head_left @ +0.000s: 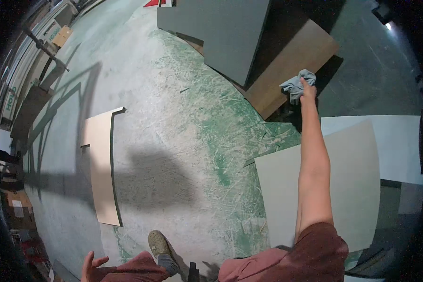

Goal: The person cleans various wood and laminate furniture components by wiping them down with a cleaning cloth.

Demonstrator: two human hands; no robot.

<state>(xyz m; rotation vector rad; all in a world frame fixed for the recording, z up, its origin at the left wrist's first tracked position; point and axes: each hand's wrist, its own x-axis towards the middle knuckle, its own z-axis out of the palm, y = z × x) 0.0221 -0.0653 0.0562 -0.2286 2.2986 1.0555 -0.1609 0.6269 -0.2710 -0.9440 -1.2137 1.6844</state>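
At the end of my outstretched right arm, my right hand (309, 89) is closed on a crumpled grey-blue cloth (293, 87). The cloth overlaps the near edge of a brown wood-grain board (291, 66) in this view. My left hand (93, 265) hangs low at the bottom left, partly cut off by the frame, its fingers apart and nothing in them. A dark grey panel (232, 37) with a stepped edge stands beyond the brown board. Below my right arm lies a large pale grey sheet (277, 188).
A light wood-coloured panel (102, 174) with a notch lies on the scuffed green and white floor (174, 117). A white sheet (395, 145) is at the right. Boxes (19, 209) and long stacked material (44, 47) line the left side. My shoe (159, 243) is below.
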